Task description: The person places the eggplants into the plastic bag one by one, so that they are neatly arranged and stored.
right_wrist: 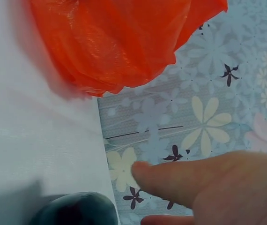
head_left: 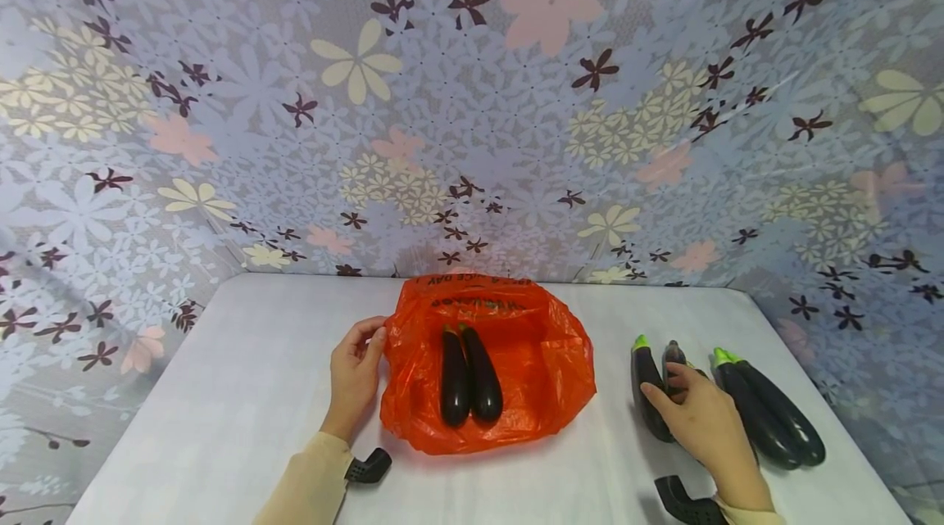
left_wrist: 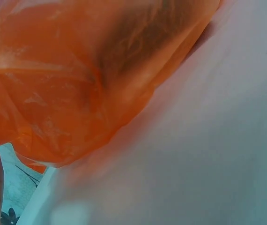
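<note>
An orange-red plastic bag (head_left: 531, 394) lies with its mouth spread on the table, and two dark eggplants (head_left: 455, 382) rest side by side in it. At the bag's left rim, my left hand (head_left: 354, 382) pinches the plastic between thumb and fingers. My right hand (head_left: 704, 423) is over the eggplants on the right, thumb and fingers apart above one eggplant (head_left: 673, 353) that it partly hides. Just left of its thumb lies another eggplant (head_left: 647, 373). The right wrist view shows the thumb (right_wrist: 171, 180) stretched out, apart from a rounded eggplant end (right_wrist: 79, 211).
Two more eggplants (head_left: 782, 410) with green caps lie right of my right hand. The white tabletop (head_left: 221, 394) extends around the bag. Behind it hangs a flower-patterned cloth (head_left: 472, 124). Black wrist mounts (head_left: 369, 468) stick out from both wrists.
</note>
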Demonstrator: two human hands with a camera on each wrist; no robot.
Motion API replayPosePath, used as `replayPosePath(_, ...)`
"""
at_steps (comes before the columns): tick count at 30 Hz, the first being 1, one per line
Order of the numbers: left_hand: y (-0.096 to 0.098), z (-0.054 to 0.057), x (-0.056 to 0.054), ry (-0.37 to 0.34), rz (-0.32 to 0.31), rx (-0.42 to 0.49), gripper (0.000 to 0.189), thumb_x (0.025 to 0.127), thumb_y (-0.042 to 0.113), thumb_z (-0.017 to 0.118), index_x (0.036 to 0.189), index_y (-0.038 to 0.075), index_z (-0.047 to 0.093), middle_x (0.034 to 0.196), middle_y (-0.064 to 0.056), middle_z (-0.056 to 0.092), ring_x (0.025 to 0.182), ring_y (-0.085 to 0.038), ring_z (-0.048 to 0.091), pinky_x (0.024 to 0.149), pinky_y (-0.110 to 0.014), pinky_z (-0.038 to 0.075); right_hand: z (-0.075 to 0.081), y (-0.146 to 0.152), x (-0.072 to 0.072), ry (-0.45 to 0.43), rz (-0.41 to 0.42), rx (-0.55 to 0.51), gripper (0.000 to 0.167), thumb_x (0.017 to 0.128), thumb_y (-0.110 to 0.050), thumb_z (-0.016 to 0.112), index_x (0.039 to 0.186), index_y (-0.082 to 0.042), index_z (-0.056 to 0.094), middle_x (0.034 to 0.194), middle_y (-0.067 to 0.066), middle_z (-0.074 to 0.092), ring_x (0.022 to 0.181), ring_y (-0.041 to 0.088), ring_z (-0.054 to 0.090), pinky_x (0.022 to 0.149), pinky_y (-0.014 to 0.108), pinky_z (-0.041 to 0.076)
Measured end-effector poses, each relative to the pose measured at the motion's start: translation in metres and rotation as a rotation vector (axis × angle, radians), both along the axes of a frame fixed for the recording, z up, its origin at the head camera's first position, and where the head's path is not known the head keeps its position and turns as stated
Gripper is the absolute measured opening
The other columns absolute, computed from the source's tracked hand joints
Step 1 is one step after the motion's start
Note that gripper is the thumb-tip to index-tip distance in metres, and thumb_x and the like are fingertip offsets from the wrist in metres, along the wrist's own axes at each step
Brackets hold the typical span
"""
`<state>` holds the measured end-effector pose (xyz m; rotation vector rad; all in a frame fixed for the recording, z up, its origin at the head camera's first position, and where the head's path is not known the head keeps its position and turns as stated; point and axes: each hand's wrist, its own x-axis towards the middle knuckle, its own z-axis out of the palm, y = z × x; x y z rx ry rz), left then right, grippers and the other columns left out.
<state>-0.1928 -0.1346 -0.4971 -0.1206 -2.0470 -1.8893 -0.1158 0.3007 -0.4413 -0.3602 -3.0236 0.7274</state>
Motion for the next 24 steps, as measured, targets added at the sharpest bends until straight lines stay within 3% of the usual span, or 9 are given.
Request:
replayPosePath(6, 0.004, 0.024, 0.012, 0.065, -0.029, 0.018, 0.021, 0.101, 0.0, 0.055, 0.118, -0.01, 0.064, 0.115, -0.021, 0.066, 0.102, -0.004, 0.06, 0.092, -0.014, 0.048, -0.003, -0.004, -0.002, -0.032, 0.0, 0.043, 0.073, 0.09, -0.037, 0.073, 0.134, 0.016, 0.049, 0.117, 0.034, 0.062, 0.098, 0.045, 0.064, 0.078, 0.057, 0.053)
replayPosePath(8, 0.003, 0.017, 0.008, 0.096, -0.045, 0.034, 0.022, 0.102, 0.001, 0.055, 0.12, -0.007, 0.064, 0.117, -0.019, 0.066, 0.106, -0.005, 0.06, 0.095, -0.015, 0.047, -0.003, -0.008, -0.002, -0.055, -0.017, 0.085, 0.074, 0.088, -0.034, 0.076, 0.133, 0.017, 0.049, 0.117, 0.036, 0.06, 0.101, 0.049, 0.061, 0.081, 0.06, 0.051)
replayPosePath(10, 0.003, 0.018, 0.008, 0.092, -0.053, 0.033, 0.024, 0.101, 0.0, 0.055, 0.122, -0.008, 0.063, 0.121, -0.021, 0.065, 0.109, -0.004, 0.058, 0.095, -0.014, 0.046, -0.004, -0.012, -0.003, -0.078, -0.033, 0.128, 0.073, 0.086, -0.032, 0.078, 0.133, 0.017, 0.049, 0.119, 0.039, 0.058, 0.106, 0.053, 0.058, 0.084, 0.063, 0.05)
replayPosePath(13, 0.002, 0.011, 0.004, 0.058, -0.066, 0.025, 0.028, 0.101, 0.001, 0.056, 0.128, -0.006, 0.06, 0.131, -0.021, 0.06, 0.111, -0.003, 0.056, 0.094, -0.014, 0.047, -0.005, -0.018, -0.003, -0.115, -0.058, 0.177, 0.074, 0.084, -0.03, 0.08, 0.133, 0.016, 0.049, 0.121, 0.041, 0.054, 0.109, 0.055, 0.055, 0.088, 0.065, 0.048)
replayPosePath(15, 0.002, 0.012, 0.005, 0.018, -0.069, 0.01, 0.031, 0.101, 0.001, 0.056, 0.131, -0.006, 0.058, 0.136, -0.022, 0.057, 0.111, -0.003, 0.055, 0.092, -0.014, 0.048, -0.007, -0.021, -0.003, -0.124, -0.062, 0.195, 0.075, 0.082, -0.029, 0.082, 0.132, 0.016, 0.049, 0.121, 0.041, 0.053, 0.11, 0.055, 0.053, 0.089, 0.066, 0.048)
replayPosePath(17, 0.001, 0.005, 0.002, 0.012, -0.076, 0.006, 0.033, 0.101, 0.004, 0.056, 0.133, -0.002, 0.057, 0.139, -0.018, 0.055, 0.11, -0.005, 0.055, 0.091, -0.014, 0.048, -0.007, -0.023, -0.002, -0.122, -0.057, 0.209, 0.076, 0.079, -0.028, 0.084, 0.132, 0.016, 0.05, 0.12, 0.04, 0.053, 0.11, 0.055, 0.053, 0.088, 0.066, 0.048)
replayPosePath(24, 0.002, 0.003, 0.001, 0.04, -0.082, -0.01, 0.032, 0.101, 0.011, 0.059, 0.132, 0.004, 0.06, 0.13, -0.013, 0.06, 0.107, -0.01, 0.056, 0.089, -0.016, 0.051, -0.006, -0.027, 0.0, -0.099, -0.055, 0.227, 0.076, 0.075, -0.021, 0.087, 0.132, 0.015, 0.051, 0.118, 0.039, 0.055, 0.11, 0.055, 0.054, 0.086, 0.066, 0.049)
